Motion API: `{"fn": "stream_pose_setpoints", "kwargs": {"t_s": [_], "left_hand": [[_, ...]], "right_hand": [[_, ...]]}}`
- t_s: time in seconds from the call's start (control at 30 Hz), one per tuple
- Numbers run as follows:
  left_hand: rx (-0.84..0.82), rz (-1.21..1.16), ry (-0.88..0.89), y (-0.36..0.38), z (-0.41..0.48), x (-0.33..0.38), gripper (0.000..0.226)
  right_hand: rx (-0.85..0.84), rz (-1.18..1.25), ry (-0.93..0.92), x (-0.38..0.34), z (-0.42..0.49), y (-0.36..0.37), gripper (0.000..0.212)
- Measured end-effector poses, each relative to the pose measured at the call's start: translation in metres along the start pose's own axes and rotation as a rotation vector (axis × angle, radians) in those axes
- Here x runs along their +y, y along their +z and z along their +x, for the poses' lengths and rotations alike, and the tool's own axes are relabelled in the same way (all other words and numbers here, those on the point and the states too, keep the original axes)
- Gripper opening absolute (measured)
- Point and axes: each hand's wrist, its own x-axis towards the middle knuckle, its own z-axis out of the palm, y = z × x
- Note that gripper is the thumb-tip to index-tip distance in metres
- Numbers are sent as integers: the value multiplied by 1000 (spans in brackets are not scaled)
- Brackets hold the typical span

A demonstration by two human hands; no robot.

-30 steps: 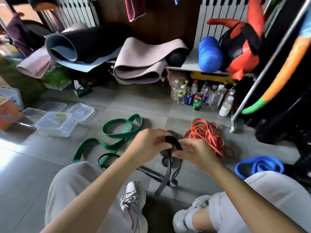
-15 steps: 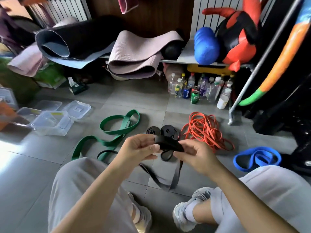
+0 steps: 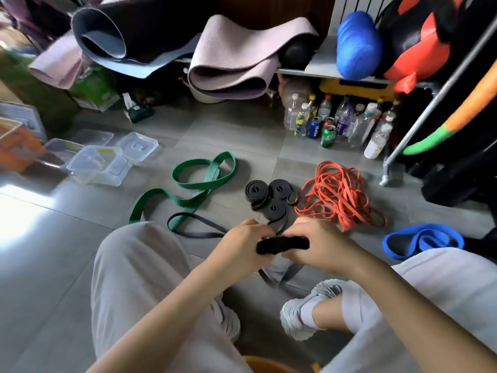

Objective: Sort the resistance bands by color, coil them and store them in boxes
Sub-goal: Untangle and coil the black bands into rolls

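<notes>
Head view, looking down past the knees, and both hands are meeting low over the floor (image 3: 242, 135). Left hand (image 3: 242, 246) and right hand (image 3: 317, 243) each have their fingers curled in, pinching opposite ends of a black band roll (image 3: 282, 244) held sideways between them, clear of the tiles (blur smears the roll, so its separate turns cannot be made out). The loose tail (image 3: 200, 234) drops below the hands and runs left along the tiles in a long flat loop. Just beyond the hands, three coiled black bands (image 3: 269, 196) lie touching one another. Green band (image 3: 204, 181) sprawls to their left, a tangle of orange bands (image 3: 338, 192) to their right, a blue band (image 3: 422, 240) near the right knee. Clear boxes (image 3: 99, 165) sit well off to the left, lids (image 3: 137, 145) beside them.
</notes>
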Motion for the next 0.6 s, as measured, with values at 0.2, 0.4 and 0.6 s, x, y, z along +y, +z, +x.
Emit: {"fn": "stream_pose_setpoints", "kwargs": {"t_s": [0.2, 0.4, 0.6], "left_hand": [[103, -508, -99, 3, -1, 2, 33], [103, -1319, -69, 15, -5, 8, 19], [99, -1682, -261, 28, -8, 11, 22]], "right_hand": [[131, 533, 127, 6, -12, -8, 28], [230, 822, 105, -6, -21, 14, 35], [287, 828, 115, -2, -29, 28, 44]]}}
